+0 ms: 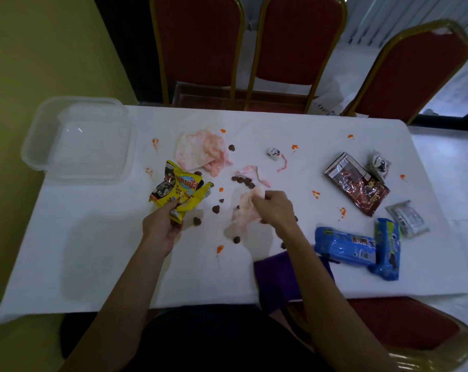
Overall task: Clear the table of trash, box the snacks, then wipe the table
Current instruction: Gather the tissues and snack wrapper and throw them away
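Left hand (pixel 160 226) grips yellow wrapper (pixel 182 189); right hand (pixel 277 208) pinches stained tissue (pixel 239 214), its length trailing toward the person, between the 2 hands.

Left hand (pixel 160 226) is gripping a crumpled yellow snack wrapper (pixel 182 189). Right hand (pixel 274 210) is pinching a pink-stained tissue (pixel 241 213) that is trailing onto the white table (pixel 93 251). Brown snack pieces (pixel 215 209) are lying between the hands. A clear plastic container (pixel 79 138) is sitting beyond the left hand. Blue cookie packs (pixel 343 245) are lying right of the right hand, and a purple cloth (pixel 276 277) is lying under its forearm.
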{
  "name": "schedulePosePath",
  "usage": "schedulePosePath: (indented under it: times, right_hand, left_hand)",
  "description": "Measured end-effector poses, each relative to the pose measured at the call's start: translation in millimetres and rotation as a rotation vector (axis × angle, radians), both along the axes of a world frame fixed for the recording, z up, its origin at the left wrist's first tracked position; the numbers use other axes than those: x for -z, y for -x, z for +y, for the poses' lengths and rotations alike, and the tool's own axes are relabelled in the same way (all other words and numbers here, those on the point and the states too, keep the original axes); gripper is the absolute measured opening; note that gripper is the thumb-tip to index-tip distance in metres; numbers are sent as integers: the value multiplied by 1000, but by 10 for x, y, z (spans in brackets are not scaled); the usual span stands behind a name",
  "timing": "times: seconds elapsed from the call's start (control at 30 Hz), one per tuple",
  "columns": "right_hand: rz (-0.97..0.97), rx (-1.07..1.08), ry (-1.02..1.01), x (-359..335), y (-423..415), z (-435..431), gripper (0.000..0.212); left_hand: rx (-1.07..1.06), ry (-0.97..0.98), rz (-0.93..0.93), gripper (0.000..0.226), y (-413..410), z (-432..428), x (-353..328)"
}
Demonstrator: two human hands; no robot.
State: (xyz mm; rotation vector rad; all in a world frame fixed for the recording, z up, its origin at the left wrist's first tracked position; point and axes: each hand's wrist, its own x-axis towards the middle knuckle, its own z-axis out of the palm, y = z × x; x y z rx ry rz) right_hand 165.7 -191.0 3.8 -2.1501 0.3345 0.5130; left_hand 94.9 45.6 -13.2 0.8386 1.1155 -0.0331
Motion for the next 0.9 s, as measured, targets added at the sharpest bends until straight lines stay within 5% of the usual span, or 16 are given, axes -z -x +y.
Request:
schedulePosePath:
  times: [0.4,0.57,0.67,0.9]
  right_hand:
    - [-183,88,183,-96,-1160,114,22]
    - [-119,-313,439,220,-1358,255,44]
    - [16,-493,519,481,-1361,273,41]
    - [-173,-304,444,493,-1343,143,13]
  left_hand:
    - [6,-43,8,34,-212,233,-57]
    - [-13,-45,37,30,-238,308,-37]
    - [-9,-51,51,30,-260,342,-6]
    - [7,-55,51,31,-318,323,-2]
